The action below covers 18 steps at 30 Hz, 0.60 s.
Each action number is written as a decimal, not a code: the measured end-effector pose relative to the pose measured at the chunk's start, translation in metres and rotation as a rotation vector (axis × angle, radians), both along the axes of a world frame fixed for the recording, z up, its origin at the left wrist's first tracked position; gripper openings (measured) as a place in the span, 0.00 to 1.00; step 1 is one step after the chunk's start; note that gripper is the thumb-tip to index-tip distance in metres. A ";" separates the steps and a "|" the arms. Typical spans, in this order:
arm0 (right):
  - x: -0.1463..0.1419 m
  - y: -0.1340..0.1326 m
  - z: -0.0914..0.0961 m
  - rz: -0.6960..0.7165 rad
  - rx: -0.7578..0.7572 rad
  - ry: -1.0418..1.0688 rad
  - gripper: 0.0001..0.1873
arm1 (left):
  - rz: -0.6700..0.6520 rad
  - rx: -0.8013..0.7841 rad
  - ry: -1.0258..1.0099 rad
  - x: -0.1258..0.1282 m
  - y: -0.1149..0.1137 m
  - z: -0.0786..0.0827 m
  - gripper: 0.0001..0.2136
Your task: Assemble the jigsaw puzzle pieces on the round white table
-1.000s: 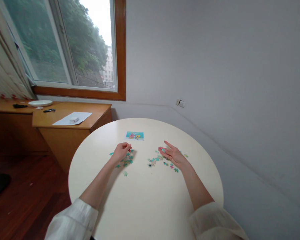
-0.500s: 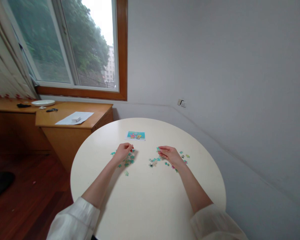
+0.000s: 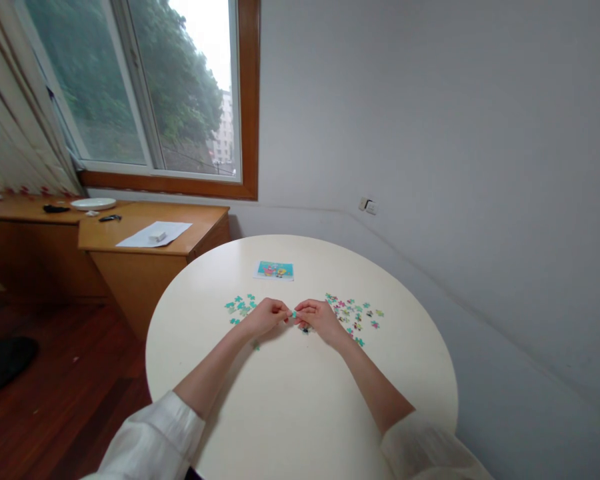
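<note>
Above the middle of the round table, my two hands meet at a small teal puzzle piece (image 3: 294, 314). My right hand (image 3: 321, 320) pinches it from the right. The fingertips of my left hand (image 3: 267, 317) are closed at its left edge; whether they hold a separate piece is too small to tell. Teal puzzle pieces (image 3: 240, 306) lie scattered beside my left hand. A mixed-colour group of puzzle pieces (image 3: 353, 313) spreads to the right of my right hand, which hides part of the pieces under it. Beyond the hands lies a picture card (image 3: 276, 270) with cartoon figures.
The cream round table (image 3: 280, 413) stands by a grey wall. To the left, a wooden desk (image 3: 135, 267) bears a sheet of paper (image 3: 140, 238) with a small white block, a white plate (image 3: 94, 204) and dark small items. A window is above it.
My hands have come together over the table's middle, the left moving right and the right moving left with the teal piece. The view has shifted slightly.
</note>
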State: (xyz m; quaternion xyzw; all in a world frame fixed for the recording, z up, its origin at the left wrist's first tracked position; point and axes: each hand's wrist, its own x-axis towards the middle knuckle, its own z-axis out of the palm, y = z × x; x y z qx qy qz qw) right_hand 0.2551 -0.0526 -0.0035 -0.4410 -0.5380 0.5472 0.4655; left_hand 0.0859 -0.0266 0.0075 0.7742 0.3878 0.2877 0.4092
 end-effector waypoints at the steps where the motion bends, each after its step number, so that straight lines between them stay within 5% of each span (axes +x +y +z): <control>1: 0.000 0.000 -0.001 0.004 0.000 0.000 0.19 | -0.007 0.003 0.000 0.000 0.000 -0.001 0.16; 7: 0.007 0.007 -0.010 -0.110 0.091 -0.069 0.12 | -0.011 0.012 0.033 -0.002 0.005 -0.002 0.14; 18: 0.036 0.008 -0.014 -0.236 0.444 -0.713 0.09 | -0.274 -0.026 0.187 -0.021 0.003 0.005 0.08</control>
